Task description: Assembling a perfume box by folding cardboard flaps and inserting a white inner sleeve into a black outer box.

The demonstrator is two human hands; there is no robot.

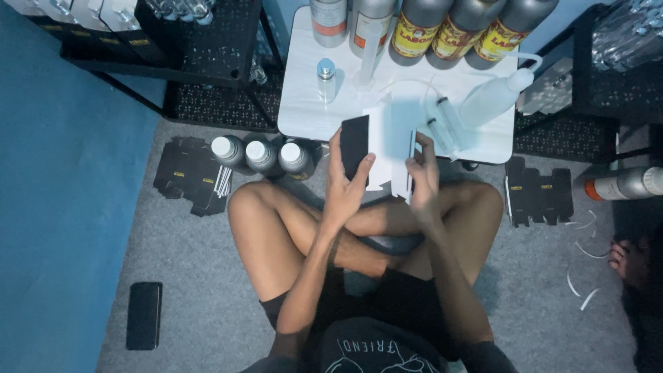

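Head view, looking down: person sits cross-legged on grey carpet, w/ a small white tabletop (311, 103) just past the knees. Both hands are raised in front of the near tabletop edge, working one flat carton blank (376, 148), black outside, white inside. Left hand (345, 183) has its grip clenched on the blank's black panel, thumb in front, fingers behind, prob. to keep that panel steady. Right hand (423, 173) pinches the blank's right edge, grip closed on it, so the white flaps hang free betw. the two hands.

On the tabletop, far side: row of big metal bottles (442, 27) w/ coloured labels. Nearer: a small vial (326, 79), two syringes (442, 124) w/ thin tubing, and a white squeeze bottle (494, 97) lying on its side at right, all within arm's reach.

On the floor left of the tabletop, three capped bottles (262, 155) stand close together, next to a pile of flat black cartons (186, 173). More flat cartons (539, 197) lie right of the knee. A dark phone (144, 315) lies near left, well apart from the work.
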